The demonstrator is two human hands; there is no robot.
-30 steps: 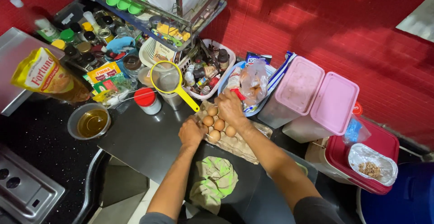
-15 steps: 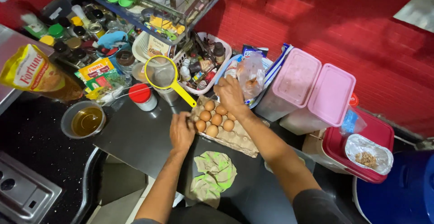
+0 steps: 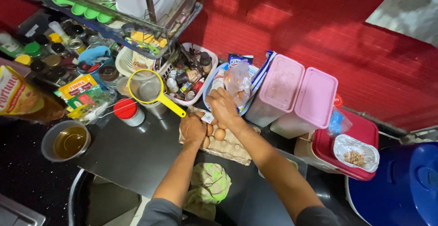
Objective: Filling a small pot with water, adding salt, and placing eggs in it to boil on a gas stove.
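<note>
Eggs [image 3: 219, 134] under both hands, in tray [image 3: 232, 149]

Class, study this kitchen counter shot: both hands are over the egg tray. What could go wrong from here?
1. The egg tray sits near the counter edge under the left hand and right hand; a nudge might tip eggs off.
2. The yellow strainer handle juts towards the hands and could snag.
3. The open bowl of oil nearby could spill.
</note>
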